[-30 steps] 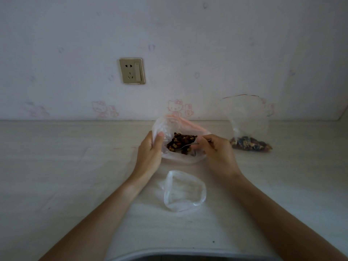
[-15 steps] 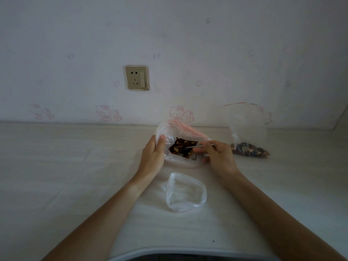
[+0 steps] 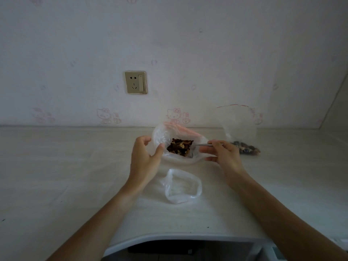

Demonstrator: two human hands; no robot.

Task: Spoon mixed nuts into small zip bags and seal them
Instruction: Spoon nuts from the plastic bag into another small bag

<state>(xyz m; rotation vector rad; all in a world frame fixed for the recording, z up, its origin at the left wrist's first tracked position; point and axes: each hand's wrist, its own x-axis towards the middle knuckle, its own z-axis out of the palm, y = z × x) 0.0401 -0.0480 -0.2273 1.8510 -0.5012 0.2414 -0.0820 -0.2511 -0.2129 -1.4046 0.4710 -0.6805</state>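
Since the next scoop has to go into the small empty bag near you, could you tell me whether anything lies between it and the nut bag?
Nothing visible does: the small empty bag lies open just nearer than the nut bag, with only bare table between.

nuts [image 3: 179, 147]: dark brown, tan | supply bag [image 3: 180, 132]: clear, pink strip | tabletop [image 3: 56, 176]: pale wood grain | wall [image 3: 188, 53]: white, pink cat prints | socket [image 3: 136, 82]: gold

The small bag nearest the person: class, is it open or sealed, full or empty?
Open and seemingly empty. The small bag lies on the table with its mouth gaping wide; no nuts show inside.
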